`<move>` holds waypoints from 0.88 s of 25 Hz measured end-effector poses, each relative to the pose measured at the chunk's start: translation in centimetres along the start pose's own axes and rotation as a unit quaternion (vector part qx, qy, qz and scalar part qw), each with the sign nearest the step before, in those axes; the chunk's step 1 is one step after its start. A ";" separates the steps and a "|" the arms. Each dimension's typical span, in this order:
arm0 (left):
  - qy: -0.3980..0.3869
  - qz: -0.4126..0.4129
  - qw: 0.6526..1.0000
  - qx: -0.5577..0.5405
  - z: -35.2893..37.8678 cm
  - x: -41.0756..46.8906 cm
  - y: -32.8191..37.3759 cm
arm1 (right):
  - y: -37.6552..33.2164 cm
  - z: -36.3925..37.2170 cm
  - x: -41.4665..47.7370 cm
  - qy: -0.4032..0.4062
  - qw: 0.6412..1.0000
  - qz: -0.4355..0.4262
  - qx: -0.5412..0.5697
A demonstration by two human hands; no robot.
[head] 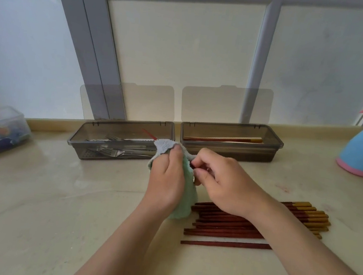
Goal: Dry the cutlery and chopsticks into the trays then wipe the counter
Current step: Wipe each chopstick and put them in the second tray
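Both hands work one chopstick point(148, 133) above the middle of the counter point(57, 202). The left hand point(167, 176) is curled round a cloth point(189, 196) wrapped over the stick, and the right hand point(223, 182) pinches the stick's near end just beside the cloth. Only the red tip shows, poking out of the cloth toward the back edge.

At the left edge sits a clear box point(0, 129), no part of this job. The left tray point(80, 151), by the back edge, holds forks point(112, 151), so the cutlery looks done. The red tip hangs over this tray, which is the wrong one for it.

To dry the stick well, the left hand should squeeze firmly while the right draws the stick through the cloth along its whole length, with a twist so every side is wiped. The right end, under the pinching fingers, probably needs a pass of its own.

The right tray point(230, 154), touching or nearly touching the left one, already holds a few chopsticks point(225, 139). This stick belongs there, laid parallel to them.

A pile point(234, 223) of undried sticks lies toward the front right, under the right forearm, so much of the task remains. Lifting the forearm clear would avoid scattering them. A bottle point(362, 152) stands at the right edge.
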State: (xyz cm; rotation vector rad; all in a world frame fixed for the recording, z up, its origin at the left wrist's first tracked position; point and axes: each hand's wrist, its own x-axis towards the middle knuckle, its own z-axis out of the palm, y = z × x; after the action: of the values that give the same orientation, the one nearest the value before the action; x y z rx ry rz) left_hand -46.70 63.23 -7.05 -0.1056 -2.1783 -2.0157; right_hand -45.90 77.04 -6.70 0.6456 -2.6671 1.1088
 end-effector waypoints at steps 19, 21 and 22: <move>-0.325 -0.012 0.935 0.143 -0.2 -0.7 -0.4 | 1.2 -1.2 0.6 0.051 0.928 0.222 0.296; -0.344 -0.002 0.922 0.177 -0.1 -0.6 -0.6 | 1.7 -1.0 0.9 0.077 0.899 0.259 0.346; -0.351 -0.002 0.917 0.187 -0.1 -0.5 -0.9 | 2.0 -1.3 1.0 0.109 0.876 0.283 0.375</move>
State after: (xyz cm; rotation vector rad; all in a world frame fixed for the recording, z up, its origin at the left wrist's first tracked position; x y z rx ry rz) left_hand -46.39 63.06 -7.96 -0.8945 -2.9298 -1.6681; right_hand -47.74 78.89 -6.72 -0.2235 -2.2066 2.2528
